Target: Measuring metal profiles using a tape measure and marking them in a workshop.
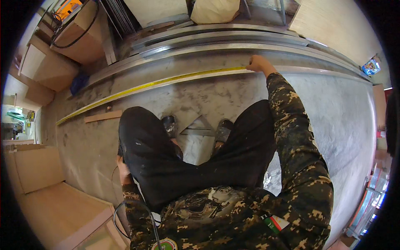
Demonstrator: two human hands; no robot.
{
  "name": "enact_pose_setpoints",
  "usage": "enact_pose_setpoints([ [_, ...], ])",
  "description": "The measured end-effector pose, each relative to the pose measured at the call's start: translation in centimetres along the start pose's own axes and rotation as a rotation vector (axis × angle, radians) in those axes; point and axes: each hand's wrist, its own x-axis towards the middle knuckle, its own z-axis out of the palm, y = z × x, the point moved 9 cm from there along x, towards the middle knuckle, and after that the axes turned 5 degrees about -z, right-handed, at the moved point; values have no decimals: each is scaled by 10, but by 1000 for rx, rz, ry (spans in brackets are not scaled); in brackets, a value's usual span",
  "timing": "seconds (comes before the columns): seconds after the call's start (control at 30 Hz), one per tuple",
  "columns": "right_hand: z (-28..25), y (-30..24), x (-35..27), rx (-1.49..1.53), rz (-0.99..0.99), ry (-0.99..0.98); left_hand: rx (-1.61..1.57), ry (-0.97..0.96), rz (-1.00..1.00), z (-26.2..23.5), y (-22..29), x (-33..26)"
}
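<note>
A yellow tape measure [183,76] lies stretched along a long metal bar [293,69] on the floor, its far-left end near the bar's left tip. My right hand [259,64] is closed round the tape's right end, above the bar; the case, if there, is hidden by the fingers. Beside my left knee hangs my left hand [123,170], its fingers mostly covered by my leg. Between my shoes rests a triangular square [200,126].
Several long metal bars [225,38] lie behind the taped one. A short wooden strip [103,116] sits left of my knee. Wooden boxes [62,216] stand at the left. A cable [121,208] loops near my left arm. A blue packet [371,66] is at far right.
</note>
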Motion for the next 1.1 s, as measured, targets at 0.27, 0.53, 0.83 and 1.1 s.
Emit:
enact_pose_setpoints([
  [0.27, -7, -5, 2, 16, 17, 23, 139, 105, 154, 36, 18, -29],
  [0.53, 1, 1, 21, 27, 81, 63, 211, 177, 181, 0, 43, -55],
  [0.83, 2, -3, 19, -24, 30, 79, 709, 150, 196, -3, -7, -25],
  [1.1, 4, -14, 12, 102, -40, 18, 1009, 319, 400, 27, 29, -9],
])
